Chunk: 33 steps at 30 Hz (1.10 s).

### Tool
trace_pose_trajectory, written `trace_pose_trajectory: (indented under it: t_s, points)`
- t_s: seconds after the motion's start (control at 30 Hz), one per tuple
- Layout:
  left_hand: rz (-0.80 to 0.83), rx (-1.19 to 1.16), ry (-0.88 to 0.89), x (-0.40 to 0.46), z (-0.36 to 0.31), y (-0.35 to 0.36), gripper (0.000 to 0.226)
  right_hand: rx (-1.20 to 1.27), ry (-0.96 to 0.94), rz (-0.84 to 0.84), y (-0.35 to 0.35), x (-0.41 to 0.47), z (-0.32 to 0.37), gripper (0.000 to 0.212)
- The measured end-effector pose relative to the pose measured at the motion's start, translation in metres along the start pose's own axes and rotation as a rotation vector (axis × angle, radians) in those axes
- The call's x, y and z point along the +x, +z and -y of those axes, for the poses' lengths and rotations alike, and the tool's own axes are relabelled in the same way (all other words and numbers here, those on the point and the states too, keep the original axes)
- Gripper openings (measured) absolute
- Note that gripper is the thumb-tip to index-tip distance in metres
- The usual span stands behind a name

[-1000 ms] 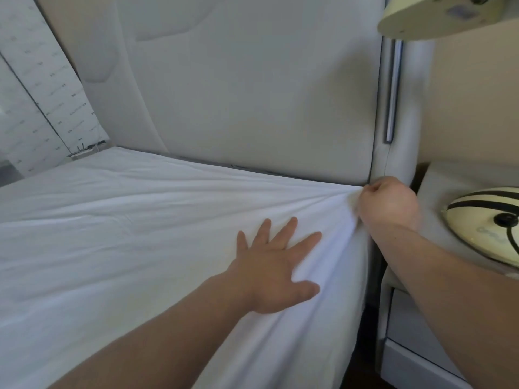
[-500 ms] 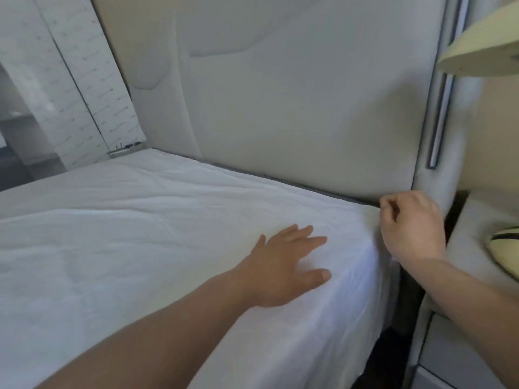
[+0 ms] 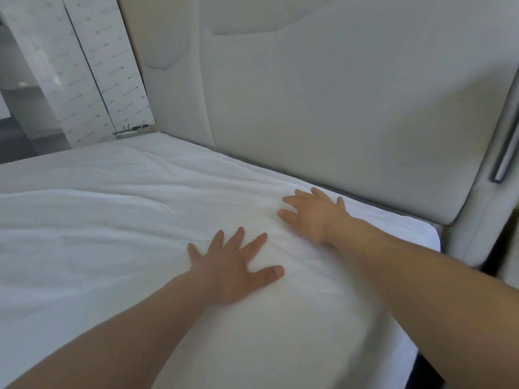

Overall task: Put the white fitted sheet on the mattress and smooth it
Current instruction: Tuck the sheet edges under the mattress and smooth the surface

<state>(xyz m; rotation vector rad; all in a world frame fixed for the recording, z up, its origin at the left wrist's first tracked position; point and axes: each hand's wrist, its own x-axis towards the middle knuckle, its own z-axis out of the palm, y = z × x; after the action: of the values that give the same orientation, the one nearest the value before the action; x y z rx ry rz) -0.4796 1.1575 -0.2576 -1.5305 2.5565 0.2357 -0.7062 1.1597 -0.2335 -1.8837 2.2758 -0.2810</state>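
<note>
White cotton covers the whole mattress (image 3: 415,327) top that we can see: the sheet (image 3: 98,234) lies stretched from the far side to the near corner, where it wraps over the edge, so we judge the fitting done here and the smoothing under way. Behind it the padded headboard (image 3: 337,108) stands close against the bed, which is why soft wrinkles gather along that seam and run across the middle. We lay both palms flat so pressure spreads the cloth instead of bunching it. Our left hand (image 3: 233,265) rests near the bed's edge, fingers (image 3: 254,242) splayed and straight, gripping nothing. Our right hand (image 3: 311,214) presses closer to the headboard, fingers also extended and holding nothing, somewhat blurred.
</note>
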Motion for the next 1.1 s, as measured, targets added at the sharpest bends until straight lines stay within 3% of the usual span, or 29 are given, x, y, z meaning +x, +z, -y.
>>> trace_pose_trajectory:
  t_s: [0.13,0.27,0.4,0.5,0.73,0.83,1.03,1.1]
  points:
    - [0.014,-0.005,0.068,0.017,-0.003,-0.003,0.097,-0.136,0.105,0.049,0.012,0.021,-0.04,0.072]
    - [0.073,-0.016,0.131,0.028,-0.005,-0.015,0.096,-0.185,0.146,0.052,0.013,0.033,-0.046,0.067]
    - [0.196,-0.215,0.157,0.025,0.017,-0.054,0.09,-0.238,0.209,0.238,-0.022,0.046,-0.028,0.069]
    - [0.185,-0.456,0.08,0.019,0.058,-0.108,0.085,-0.244,0.188,0.347,-0.082,0.064,0.013,0.071]
    - [0.281,-0.441,-0.093,0.012,0.135,-0.232,0.076,-0.154,0.215,0.402,-0.196,0.116,0.084,0.03]
    - [0.324,-0.418,-0.166,0.036,0.153,-0.26,0.076,-0.123,0.201,0.387,-0.226,0.158,0.096,0.027]
    - [0.393,-0.419,-0.317,0.125,0.151,-0.257,0.075,-0.132,0.053,0.357,-0.193,0.276,0.095,0.003]
    - [0.418,-0.422,-0.345,0.151,0.142,-0.245,0.075,-0.168,-0.017,0.4,-0.165,0.303,0.099,0.016]
